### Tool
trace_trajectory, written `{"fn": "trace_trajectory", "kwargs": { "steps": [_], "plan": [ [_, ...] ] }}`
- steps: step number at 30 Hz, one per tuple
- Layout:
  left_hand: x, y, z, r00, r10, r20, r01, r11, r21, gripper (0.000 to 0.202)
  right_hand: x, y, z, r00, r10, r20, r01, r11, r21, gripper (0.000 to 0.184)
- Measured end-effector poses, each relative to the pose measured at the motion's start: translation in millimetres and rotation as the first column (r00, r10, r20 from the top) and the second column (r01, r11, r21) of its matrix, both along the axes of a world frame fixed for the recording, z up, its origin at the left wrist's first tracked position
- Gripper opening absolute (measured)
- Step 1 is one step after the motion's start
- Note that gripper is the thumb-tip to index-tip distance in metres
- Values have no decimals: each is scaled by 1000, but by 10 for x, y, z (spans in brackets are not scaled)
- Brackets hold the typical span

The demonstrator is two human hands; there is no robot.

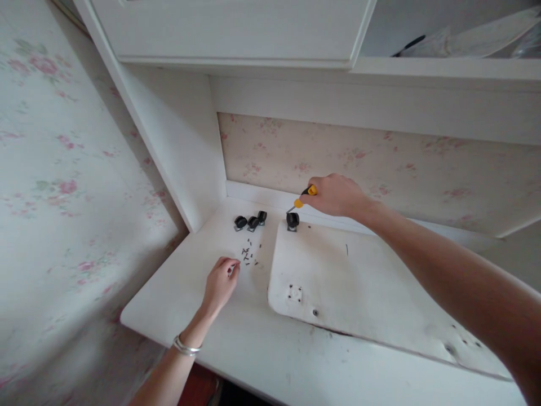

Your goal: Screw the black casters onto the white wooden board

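Observation:
My right hand [333,194] grips a screwdriver [298,203] by its yellow and black handle. Its shaft slants down to the left, the end close to a black caster wheel [292,219] on the far left corner of a white board [338,282]. I cannot tell whether the tip touches the caster. My left hand [220,280] is closed in a pinch beside a scatter of small dark screws [246,254]; what the fingertips hold is too small to name. Behind the screws sit three more casters [252,223] with metal plates.
The board lies on a white desk [169,299] and has a bare square mount mark [295,293] at its near left corner. A white cabinet [236,31] hangs overhead. A side panel [181,129] rises at the left, with flowered wallpaper [63,169] beyond.

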State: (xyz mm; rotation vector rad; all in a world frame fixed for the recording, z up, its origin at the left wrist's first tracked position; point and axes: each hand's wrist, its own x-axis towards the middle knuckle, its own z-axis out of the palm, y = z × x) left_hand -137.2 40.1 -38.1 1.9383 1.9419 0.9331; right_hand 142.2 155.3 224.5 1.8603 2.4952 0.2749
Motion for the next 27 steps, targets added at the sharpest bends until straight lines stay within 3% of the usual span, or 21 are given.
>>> {"fn": "trace_trajectory", "kwargs": {
  "steps": [3,7,12,21,27],
  "plan": [
    [-96,345,22,996,-40,-85,35,998,-55,21,28,-25,-21,999,-51,5,50,999,21,50],
    [-47,796,34,975,-98,-197,77,991,-111,22,90,-112,-22,995,-98,0,98,993,71,48],
    [63,1160,-22,948,-136,-287,86,980,-178,26,257,-346,-32,980,-160,-115,178,969,172,48],
    [97,1300,-110,922,-219,-319,143,958,-247,28,706,-828,-302,874,-214,-437,285,953,102,38],
    [24,1226,-43,919,-228,-321,155,959,-236,20,879,-1111,-565,663,-280,-694,368,929,-23,32]
  ]
}}
